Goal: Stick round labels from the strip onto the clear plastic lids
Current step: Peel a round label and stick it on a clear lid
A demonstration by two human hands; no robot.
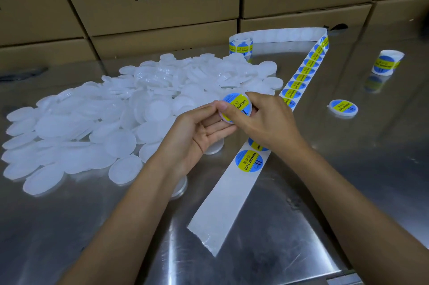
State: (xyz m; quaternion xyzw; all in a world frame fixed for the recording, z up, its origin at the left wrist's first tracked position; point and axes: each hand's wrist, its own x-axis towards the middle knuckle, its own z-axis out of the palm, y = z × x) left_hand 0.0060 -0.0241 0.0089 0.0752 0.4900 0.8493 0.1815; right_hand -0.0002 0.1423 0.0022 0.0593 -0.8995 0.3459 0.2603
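Both hands met above the middle of the steel table, holding one clear plastic lid between them. The left hand lay palm up beneath the lid, its fingers curled up to the lid's left edge. The right hand came over from the right, its thumb pressed down across the blue-and-yellow round label on the lid's top face while its fingers wrapped the far rim. The label strip ran under the right wrist, from a torn bare end near the person, past one full label just near of the hands, then away to the far right, where it folded back left to a small roll. A heap of unlabelled lids spread over the table's left side, touching the left forearm. One labelled lid lay alone well to the right of the hands, and a second roll of labels stood farther right. Cardboard cartons lined the far edge.
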